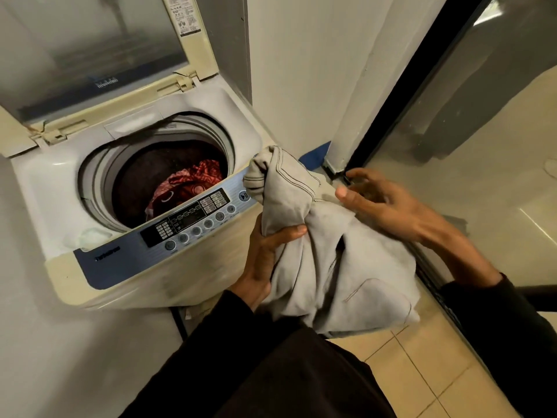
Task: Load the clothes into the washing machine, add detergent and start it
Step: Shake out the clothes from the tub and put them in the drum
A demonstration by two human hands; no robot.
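A top-loading washing machine (pixel 69 182) stands at the left with its lid (pixel 90 49) raised. A red patterned cloth (pixel 187 188) lies inside the dark drum. Along the machine's front runs a blue control panel (pixel 193 218) with round buttons. My left hand (pixel 265 260) grips a bunched grey garment (pixel 340 267) just right of the panel, below the rim. Spread fingers of my right hand (pixel 379 203) rest against the garment's upper right side.
A white wall stands behind the machine. A dark-framed glass sliding door (pixel 452 131) runs along the right, its track at floor level. Beige floor tiles (pixel 422 372) lie below. Something blue (pixel 315 155) peeks from behind the garment near the wall corner.
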